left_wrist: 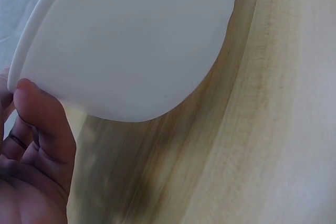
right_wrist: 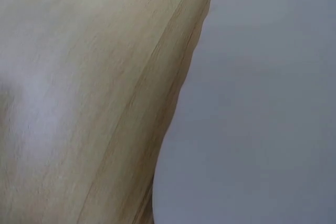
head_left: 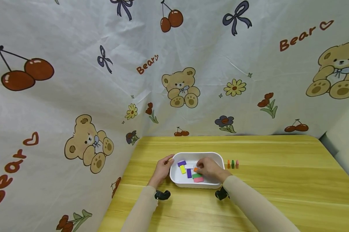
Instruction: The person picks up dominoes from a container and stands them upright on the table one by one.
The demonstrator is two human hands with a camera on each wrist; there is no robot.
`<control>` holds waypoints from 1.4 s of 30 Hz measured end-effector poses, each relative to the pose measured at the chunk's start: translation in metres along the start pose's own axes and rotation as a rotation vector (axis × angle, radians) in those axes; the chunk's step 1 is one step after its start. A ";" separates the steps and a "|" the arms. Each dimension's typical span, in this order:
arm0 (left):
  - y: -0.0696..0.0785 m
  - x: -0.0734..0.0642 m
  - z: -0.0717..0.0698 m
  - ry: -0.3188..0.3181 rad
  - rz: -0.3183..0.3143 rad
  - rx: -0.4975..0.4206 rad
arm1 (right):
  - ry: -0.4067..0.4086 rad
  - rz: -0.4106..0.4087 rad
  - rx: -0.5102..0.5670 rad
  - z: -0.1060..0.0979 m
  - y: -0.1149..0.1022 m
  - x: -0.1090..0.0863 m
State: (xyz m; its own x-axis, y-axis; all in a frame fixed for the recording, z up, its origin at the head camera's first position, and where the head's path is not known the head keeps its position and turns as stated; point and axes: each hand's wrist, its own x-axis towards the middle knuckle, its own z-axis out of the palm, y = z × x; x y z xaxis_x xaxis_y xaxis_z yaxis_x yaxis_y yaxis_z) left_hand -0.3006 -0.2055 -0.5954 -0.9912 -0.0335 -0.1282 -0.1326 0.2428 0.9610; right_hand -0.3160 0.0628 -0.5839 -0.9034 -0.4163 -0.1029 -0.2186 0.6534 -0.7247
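A white plastic tray (head_left: 192, 186) stands on the table with several small coloured blocks inside. My left hand (head_left: 164, 168) holds its left end, thumb at the rim and fingers behind, as the left wrist view shows. My right hand (head_left: 210, 168) reaches in over the right side, fingers bent down. Its fingertips are right at an orange block (head_left: 196, 169); I cannot tell whether they pinch it. Near it lie a white block (head_left: 189, 167), a green block (head_left: 196, 176), a pink block (head_left: 198, 179), purple blocks (head_left: 189, 173) and a yellow block (head_left: 183, 169).
Just right of the tray, an orange block (head_left: 228, 164), a green block (head_left: 233, 164) and a pink block (head_left: 237, 164) stand in a row on the wooden table (head_left: 278, 180). A cloth printed with bears (head_left: 206, 48) hangs behind and to the left.
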 end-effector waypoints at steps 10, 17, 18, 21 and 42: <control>0.001 0.000 0.000 -0.003 0.001 -0.009 | 0.007 -0.026 -0.055 0.003 0.001 0.003; 0.000 0.000 0.001 0.002 0.001 -0.002 | 0.020 -0.044 -0.128 0.006 0.001 0.003; 0.000 0.000 0.000 0.003 -0.003 -0.001 | 0.018 -0.040 -0.139 0.006 0.001 0.003; 0.001 -0.001 0.000 0.003 -0.012 -0.001 | 0.014 -0.040 -0.167 0.006 0.001 0.003; 0.003 -0.001 -0.001 -0.016 -0.011 -0.013 | 0.060 -0.143 -0.311 0.009 0.000 -0.003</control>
State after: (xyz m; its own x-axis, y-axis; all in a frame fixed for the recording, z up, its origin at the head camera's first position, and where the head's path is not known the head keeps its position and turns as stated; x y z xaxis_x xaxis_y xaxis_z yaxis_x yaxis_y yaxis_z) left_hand -0.2996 -0.2055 -0.5919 -0.9895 -0.0208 -0.1429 -0.1439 0.2296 0.9626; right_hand -0.3100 0.0582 -0.5895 -0.8734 -0.4860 0.0313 -0.4383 0.7565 -0.4854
